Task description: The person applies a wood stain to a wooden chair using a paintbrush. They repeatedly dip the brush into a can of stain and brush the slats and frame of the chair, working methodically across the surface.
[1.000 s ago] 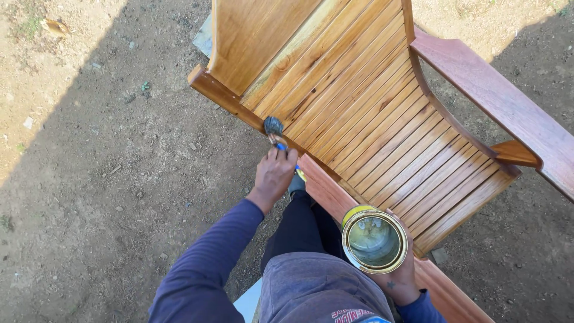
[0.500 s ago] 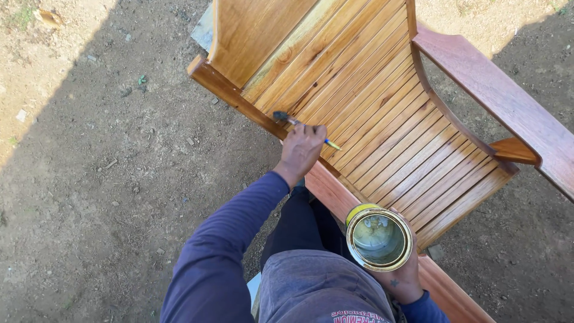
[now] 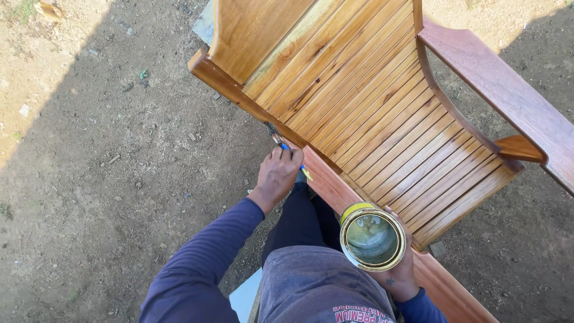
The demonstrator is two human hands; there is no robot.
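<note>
A slatted wooden chair (image 3: 382, 113) with a glossy finish fills the upper right of the head view. My left hand (image 3: 278, 174) grips a small paintbrush (image 3: 286, 147) with a blue and yellow handle. Its dark bristles touch the outer side of the chair's near rail (image 3: 239, 96). My right hand (image 3: 399, 270) holds an open round can (image 3: 372, 237) with a yellow rim, upright beside the lower arm rail. The can's inside looks wet and greenish. Both sleeves are dark blue.
Bare dirt ground (image 3: 107, 167) with small stones lies to the left, mostly in shadow. The chair's far armrest (image 3: 508, 96) runs down the right side. A pale flat sheet (image 3: 245, 296) shows under my legs.
My left hand has moved the brush down from the seat slats to the outer side of the near rail. The can stays in my right hand.
</note>
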